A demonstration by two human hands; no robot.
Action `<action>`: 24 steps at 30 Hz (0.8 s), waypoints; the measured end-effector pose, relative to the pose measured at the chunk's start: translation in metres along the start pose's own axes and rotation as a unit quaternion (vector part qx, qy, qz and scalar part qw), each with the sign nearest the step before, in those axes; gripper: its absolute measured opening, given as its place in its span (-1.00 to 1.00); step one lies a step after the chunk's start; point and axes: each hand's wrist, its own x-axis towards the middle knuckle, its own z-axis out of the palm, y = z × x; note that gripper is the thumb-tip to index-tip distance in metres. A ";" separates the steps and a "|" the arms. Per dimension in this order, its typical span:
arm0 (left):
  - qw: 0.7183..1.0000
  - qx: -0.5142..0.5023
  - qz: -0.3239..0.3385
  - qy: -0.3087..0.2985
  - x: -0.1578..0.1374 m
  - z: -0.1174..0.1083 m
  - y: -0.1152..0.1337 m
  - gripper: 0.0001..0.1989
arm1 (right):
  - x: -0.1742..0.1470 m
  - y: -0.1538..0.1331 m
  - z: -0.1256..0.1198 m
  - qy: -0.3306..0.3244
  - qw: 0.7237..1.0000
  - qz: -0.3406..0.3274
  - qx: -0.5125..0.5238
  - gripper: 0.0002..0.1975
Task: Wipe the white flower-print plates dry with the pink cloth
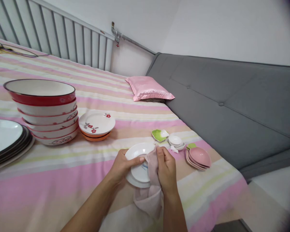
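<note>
A small white plate (138, 172) with a little blue print in its middle is gripped at its left rim by my left hand (122, 166), thumb lying over the front. My right hand (167, 167) is closed on a pale pink cloth (151, 198), pressing it around the plate's right rim; the rest of the cloth hangs below. Plate and cloth are above the striped bed cover. Just beyond my right hand are a green leaf-shaped dish (157, 135), a stack of small white dishes (175, 140) and several pink fruit-shaped bowls (200, 157).
To the left stand a tall stack of red-rimmed bowls (50, 120), flower-patterned plates (98, 122) on orange ones, and dark-edged plates (4, 137). A pink pillow (149, 87) lies near the grey headboard (219, 93). A radiator (62, 35) lines the wall behind the bed.
</note>
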 end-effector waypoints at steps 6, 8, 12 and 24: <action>0.990 -0.097 0.036 0.095 0.005 0.005 -0.008 -0.74 | -0.004 0.000 0.023 0.135 0.987 0.065 0.052 -0.59; 0.983 -0.124 0.051 0.129 0.005 0.008 -0.009 -0.72 | -0.008 0.002 0.032 0.176 0.977 0.092 0.073 -0.58; 0.967 -0.148 0.065 0.196 0.004 0.016 -0.008 -0.69 | -0.019 0.002 0.051 0.230 0.956 0.148 0.110 -0.59; 0.984 -0.117 0.063 0.123 -0.003 0.022 -0.006 -0.60 | -0.007 0.003 0.029 0.209 0.954 0.166 0.138 -0.57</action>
